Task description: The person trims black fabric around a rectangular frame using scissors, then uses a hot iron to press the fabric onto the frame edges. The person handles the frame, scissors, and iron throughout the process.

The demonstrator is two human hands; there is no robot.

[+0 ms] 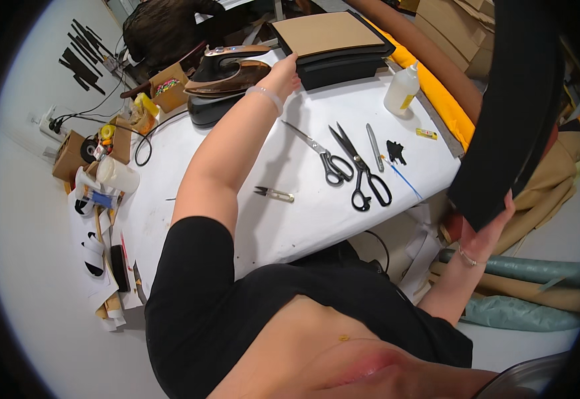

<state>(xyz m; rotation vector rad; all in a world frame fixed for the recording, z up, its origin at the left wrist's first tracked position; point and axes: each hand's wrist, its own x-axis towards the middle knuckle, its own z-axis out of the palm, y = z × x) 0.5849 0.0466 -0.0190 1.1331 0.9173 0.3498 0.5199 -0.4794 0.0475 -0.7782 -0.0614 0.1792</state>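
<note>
My left hand (285, 76) reaches across the table to the near left corner of a stack of black sheets (343, 66), topped by a tan board (330, 33). Its fingers, partly foreshortened, look loosely bent against the stack's side, with nothing seen held in them. Just left of that hand stands an iron (227, 80) with a dark, shiny body. Off the table's right edge, my right hand (489, 229) grips the lower end of a long black panel (506, 133), which rises steeply and hides much of what is behind it.
Fabric shears (360, 166), smaller scissors (323, 156), thread snips (275, 194) and a silver pen-like tool (374, 147) lie on the white table (270, 233). A squeeze bottle (402, 91) stands near the right edge. Rolls of material (536, 269) fill the floor at right; boxes (70, 156) and supplies crowd the left.
</note>
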